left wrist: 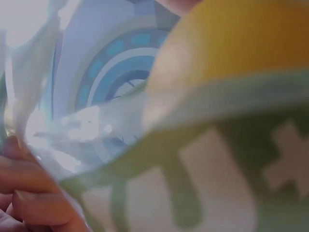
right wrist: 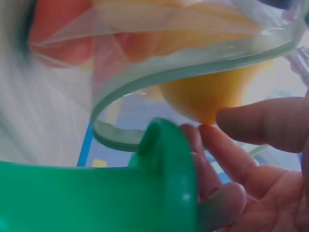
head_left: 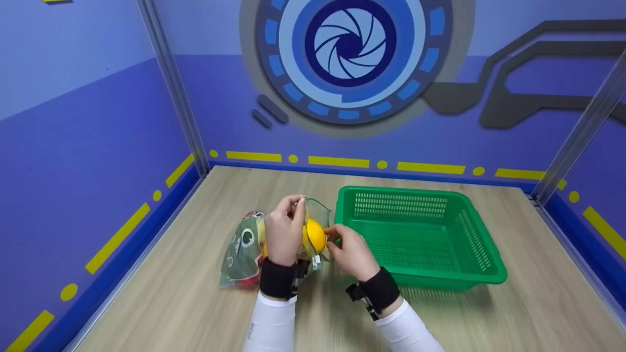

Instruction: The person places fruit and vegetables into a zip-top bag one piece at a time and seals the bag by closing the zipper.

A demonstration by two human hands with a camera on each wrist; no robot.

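Observation:
A clear zip bag (head_left: 242,252) with a green cartoon print lies on the table, its mouth spread towards the right. My left hand (head_left: 285,230) pinches the upper rim of the mouth between thumb and fingers. A smooth yellow-orange fruit (head_left: 314,235) sticks partly out of the opening. Its exact kind is unclear. My right hand (head_left: 353,249) holds the end of this fruit with its fingertips, as the right wrist view shows. More contents, a red thing (right wrist: 63,31) among them, show through the plastic. In the left wrist view the printed bag (left wrist: 212,179) hides much of the fruit.
A green plastic basket (head_left: 496,266) with slotted walls stands right of the bag, its left rim close to my right hand. The wooden table (head_left: 161,298) is bounded by blue printed panels (head_left: 215,107) at the back and sides, with metal posts (head_left: 171,88) at the corners.

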